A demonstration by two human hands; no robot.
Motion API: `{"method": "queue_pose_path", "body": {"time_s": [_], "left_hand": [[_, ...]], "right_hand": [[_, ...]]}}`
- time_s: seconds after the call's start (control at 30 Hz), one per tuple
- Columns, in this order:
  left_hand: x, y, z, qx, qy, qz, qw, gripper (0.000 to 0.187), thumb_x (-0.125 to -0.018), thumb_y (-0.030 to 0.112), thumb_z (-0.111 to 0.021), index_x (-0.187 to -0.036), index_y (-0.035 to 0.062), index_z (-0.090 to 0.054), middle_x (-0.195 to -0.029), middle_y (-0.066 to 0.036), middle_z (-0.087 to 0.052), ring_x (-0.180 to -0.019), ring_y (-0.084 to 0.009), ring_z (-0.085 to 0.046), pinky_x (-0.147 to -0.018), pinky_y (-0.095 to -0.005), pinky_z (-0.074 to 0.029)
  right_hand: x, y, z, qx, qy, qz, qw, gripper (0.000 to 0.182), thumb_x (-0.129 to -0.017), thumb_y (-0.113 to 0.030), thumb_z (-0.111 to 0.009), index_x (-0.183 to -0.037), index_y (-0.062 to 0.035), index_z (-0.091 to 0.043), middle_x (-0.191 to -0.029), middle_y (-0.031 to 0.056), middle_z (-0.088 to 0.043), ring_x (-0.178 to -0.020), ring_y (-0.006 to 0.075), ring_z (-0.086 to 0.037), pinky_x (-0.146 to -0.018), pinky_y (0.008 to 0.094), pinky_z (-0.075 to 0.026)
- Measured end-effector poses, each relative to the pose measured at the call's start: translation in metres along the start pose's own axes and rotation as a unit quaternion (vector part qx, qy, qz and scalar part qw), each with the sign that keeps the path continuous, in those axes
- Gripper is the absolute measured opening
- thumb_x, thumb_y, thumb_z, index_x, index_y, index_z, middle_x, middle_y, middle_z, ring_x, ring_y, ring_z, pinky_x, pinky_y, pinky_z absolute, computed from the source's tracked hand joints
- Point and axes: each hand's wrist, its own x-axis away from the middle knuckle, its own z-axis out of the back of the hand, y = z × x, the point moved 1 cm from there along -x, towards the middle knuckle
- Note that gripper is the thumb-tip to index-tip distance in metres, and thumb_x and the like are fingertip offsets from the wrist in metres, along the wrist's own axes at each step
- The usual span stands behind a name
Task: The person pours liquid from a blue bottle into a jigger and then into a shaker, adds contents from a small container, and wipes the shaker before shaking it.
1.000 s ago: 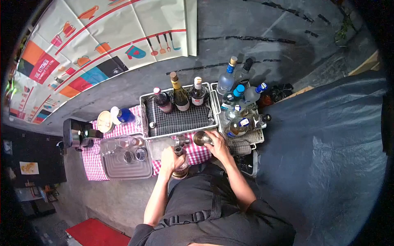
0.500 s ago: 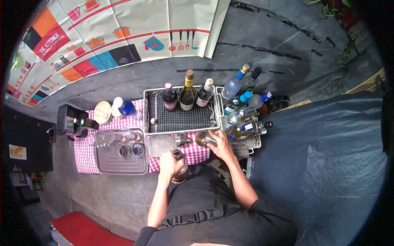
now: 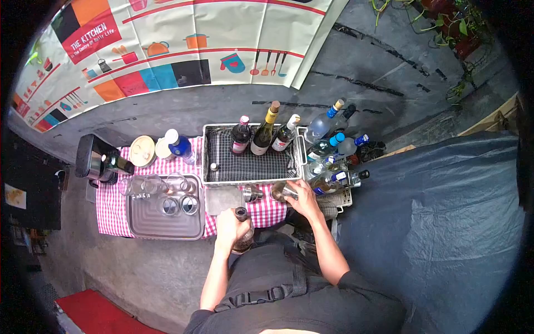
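My left hand [image 3: 230, 229] is closed round the upper part of a bottle [image 3: 243, 243] close to my body. Its dark mouth shows above my fist, and brownish contents show through the lower glass. My right hand [image 3: 303, 201] grips a clear, brown-tinted glass [image 3: 281, 191] at the table's front right, fingers on its right side. Left of that glass is a small metal and glass vessel [image 3: 252, 193]. Beside it, a pale flat board [image 3: 223, 200] lies on the checked cloth [image 3: 272, 212].
A white basket [image 3: 250, 182] behind my hands holds three corked or capped bottles [image 3: 260, 139]. Several spirit bottles [image 3: 328, 146] crowd the right. A grey tray [image 3: 161, 224] with several glasses [image 3: 189, 205] sits left, near a black appliance [image 3: 92, 158].
My view has turned slightly, so the table and wall appear shifted. Both hands keep their grips, and the bottle and the glass stay in nearly the same place.
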Motion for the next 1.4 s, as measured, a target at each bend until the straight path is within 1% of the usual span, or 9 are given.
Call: {"method": "queue_pose_path", "body": {"time_s": [0.3,0.4,0.53,0.67,0.77,0.93,1.17,1.33,1.4], "left_hand": [[0.002,-0.011,0.018,0.023,0.012,0.007,1.000,0.026,-0.079,0.028,-0.074,-0.081,0.0031,-0.077,-0.079,-0.021,-0.073,-0.079,-0.0371,-0.074,-0.071,-0.0456,-0.058],[0.001,-0.013,0.024,0.032,0.024,0.003,0.999,0.024,-0.077,0.027,-0.073,-0.079,0.0031,-0.076,-0.078,-0.021,-0.072,-0.078,-0.0378,-0.074,-0.072,-0.0461,-0.058],[-0.001,-0.012,0.035,0.037,0.038,-0.005,0.999,0.022,-0.076,0.025,-0.071,-0.077,0.0030,-0.075,-0.075,-0.021,-0.072,-0.075,-0.0388,-0.072,-0.072,-0.0471,-0.058],[-0.004,-0.017,0.041,0.041,0.065,-0.002,0.997,0.021,-0.078,0.025,-0.072,-0.080,0.0052,-0.078,-0.078,-0.020,-0.073,-0.076,-0.0384,-0.073,-0.072,-0.0458,-0.058],[-0.005,-0.022,0.045,0.057,0.083,0.009,0.995,0.019,-0.079,0.025,-0.072,-0.085,0.0090,-0.080,-0.081,-0.019,-0.074,-0.078,-0.0370,-0.074,-0.073,-0.0444,-0.059],[0.001,-0.021,0.057,0.084,0.104,0.038,0.990,0.018,-0.080,0.022,-0.070,-0.089,0.0119,-0.082,-0.082,-0.017,-0.075,-0.079,-0.0342,-0.075,-0.075,-0.0421,-0.059],[0.012,-0.024,0.059,0.102,0.135,0.076,0.983,0.017,-0.081,0.017,-0.070,-0.092,0.0098,-0.081,-0.082,-0.018,-0.075,-0.080,-0.0323,-0.076,-0.075,-0.0382,-0.058],[0.019,-0.024,0.059,0.098,0.149,0.113,0.977,0.018,-0.081,0.014,-0.071,-0.093,0.0070,-0.081,-0.083,-0.019,-0.075,-0.081,-0.0313,-0.077,-0.076,-0.0379,-0.058],[0.025,-0.029,0.055,0.109,0.169,0.128,0.971,0.019,-0.080,0.016,-0.070,-0.092,0.0062,-0.081,-0.082,-0.019,-0.075,-0.080,-0.0325,-0.076,-0.076,-0.0388,-0.058]], "right_hand": [[0.000,0.003,-0.008,-0.071,0.053,-0.030,0.996,0.064,-0.079,-0.017,-0.084,-0.136,-0.0018,-0.062,-0.116,0.0175,-0.067,-0.107,0.0351,-0.067,-0.095,0.0415,-0.053],[-0.006,0.002,-0.017,-0.255,0.042,-0.120,0.958,0.071,-0.081,-0.008,-0.085,-0.144,-0.0024,-0.053,-0.123,0.0115,-0.068,-0.110,0.0218,-0.068,-0.094,0.0363,-0.055],[-0.025,-0.015,-0.037,-0.373,0.027,-0.065,0.925,0.066,-0.081,-0.004,-0.084,-0.140,-0.0038,-0.055,-0.125,0.0110,-0.067,-0.114,0.0217,-0.068,-0.096,0.0348,-0.055],[-0.048,-0.061,-0.041,-0.278,0.009,-0.057,0.959,0.058,-0.076,-0.014,-0.089,-0.129,-0.0133,-0.065,-0.122,0.0103,-0.070,-0.106,0.0233,-0.069,-0.089,0.0376,-0.057],[-0.069,-0.067,-0.059,-0.217,0.010,0.004,0.976,0.059,-0.074,-0.015,-0.089,-0.127,-0.0090,-0.064,-0.106,0.0109,-0.073,-0.100,0.0232,-0.071,-0.086,0.0379,-0.057],[-0.091,-0.061,-0.074,-0.175,0.013,0.046,0.983,0.051,-0.074,-0.004,-0.084,-0.119,-0.0051,-0.059,-0.107,0.0132,-0.070,-0.098,0.0317,-0.070,-0.088,0.0402,-0.057],[-0.109,-0.039,-0.079,-0.113,0.004,0.010,0.994,0.052,-0.072,-0.004,-0.084,-0.118,-0.0054,-0.060,-0.115,0.0148,-0.062,-0.106,0.0366,-0.066,-0.091,0.0437,-0.055],[-0.119,-0.071,-0.074,-0.136,-0.056,0.112,0.983,0.051,-0.074,-0.003,-0.084,-0.119,-0.0023,-0.061,-0.115,0.0157,-0.063,-0.101,0.0351,-0.070,-0.088,0.0419,-0.058],[-0.111,-0.100,-0.064,-0.141,-0.142,0.113,0.973,0.050,-0.077,-0.003,-0.082,-0.122,-0.0024,-0.060,-0.117,0.0130,-0.064,-0.098,0.0296,-0.071,-0.087,0.0369,-0.063]]}}
